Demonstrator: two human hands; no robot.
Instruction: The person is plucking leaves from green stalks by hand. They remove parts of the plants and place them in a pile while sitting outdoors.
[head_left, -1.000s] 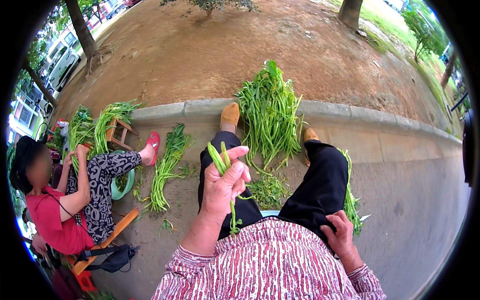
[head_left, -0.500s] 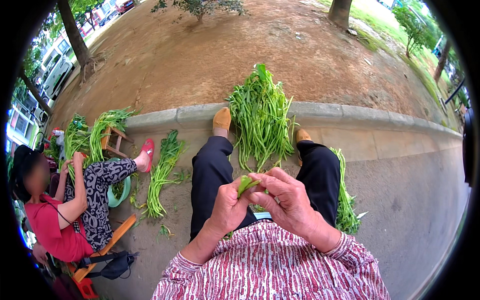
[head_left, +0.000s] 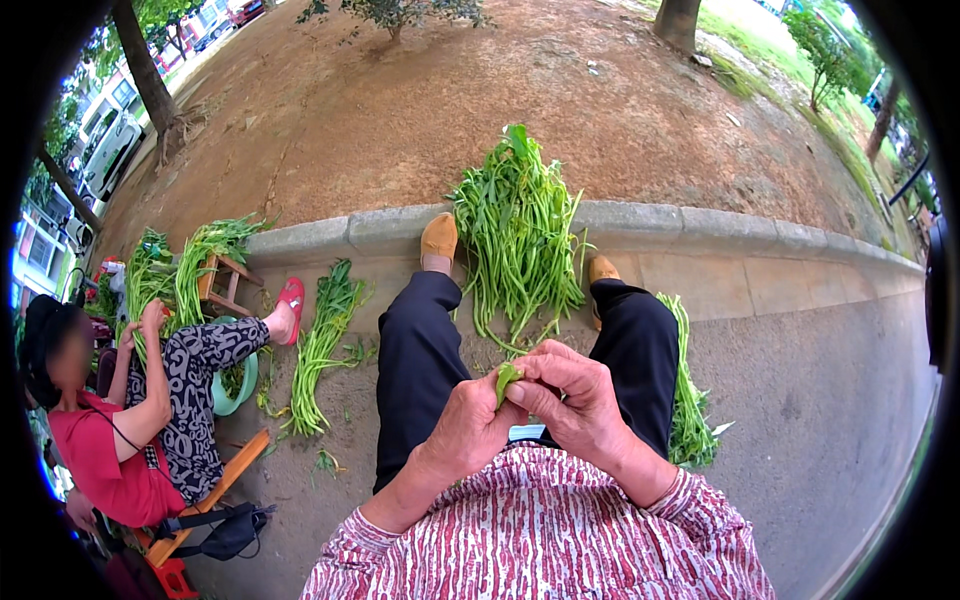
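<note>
Over my lap, my left hand [head_left: 468,422] and my right hand [head_left: 580,402] meet with bent fingers. Both pinch a small green leafy piece [head_left: 507,380], which pokes up between the fingertips; its lower part is hidden by them. Just past my hands, between my feet, a big heap of leafy green stems [head_left: 520,235], looking like water spinach, leans against the curb. A light blue thing [head_left: 524,433] shows partly below my hands.
Another bundle of greens [head_left: 688,400] lies beside my right leg, and one more [head_left: 325,350] to my left. At far left a seated person [head_left: 115,440] handles greens near a wooden stool [head_left: 228,284] and a pale green basin [head_left: 240,385]. A concrete curb [head_left: 640,222] borders bare soil.
My fingertips have drawn closer together, and the green piece has turned from slanting to more upright. The heap and bundles lie as before.
</note>
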